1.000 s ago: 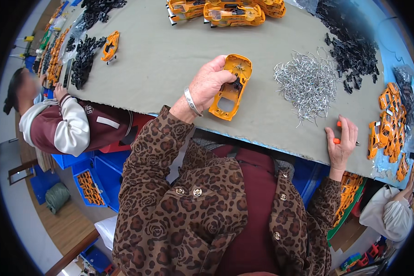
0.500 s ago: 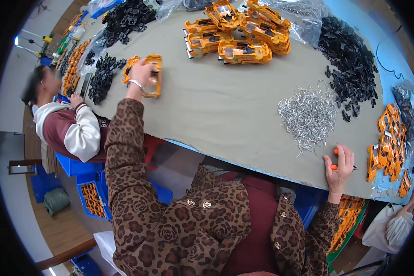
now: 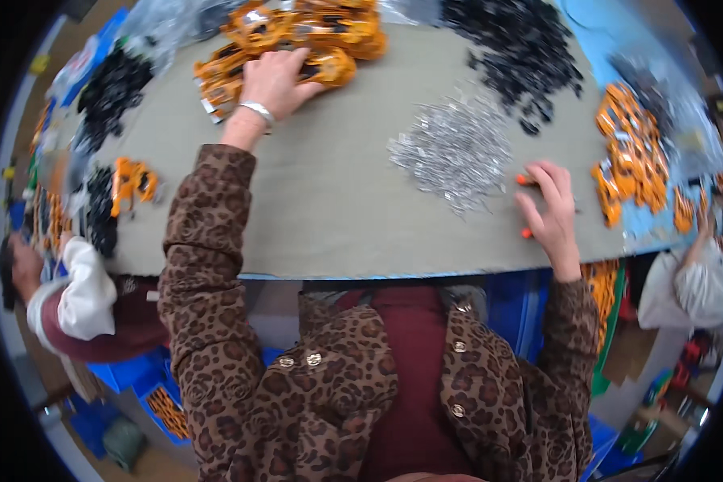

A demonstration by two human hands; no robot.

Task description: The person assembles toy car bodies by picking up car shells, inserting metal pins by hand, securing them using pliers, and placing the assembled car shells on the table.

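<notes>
- Resting on the table point(image 3: 337, 217) toward 3 o'clock of the view, the right hand point(image 3: 553, 210) curls its fingers loosely around a tool point(image 3: 527, 233) with two orange ends; the thumb stands apart from the fingers.
- Silver pins point(image 3: 458, 153) lie in a loose heap between 1 and 2 o'clock, near the right hand.
- Orange shells point(image 3: 128, 185) sit between 9 and 10 o'clock, just beside a dark heap point(image 3: 100, 213).
- More shells point(image 3: 631, 153) lie between 2 and 3 o'clock, beyond the right hand.
- The left hand point(image 3: 277, 87), at 11 o'clock, touches a car shell point(image 3: 333, 68) at the near side of a stack; its thumb is spread toward 12 o'clock. Whether the fingers grip cannot be told.
- The stack point(image 3: 321, 28) of orange shells rises behind this hand, between 11 and 12 o'clock.
- Black parts point(image 3: 518, 60) form a heap at 1 o'clock, beyond the pins.
</notes>
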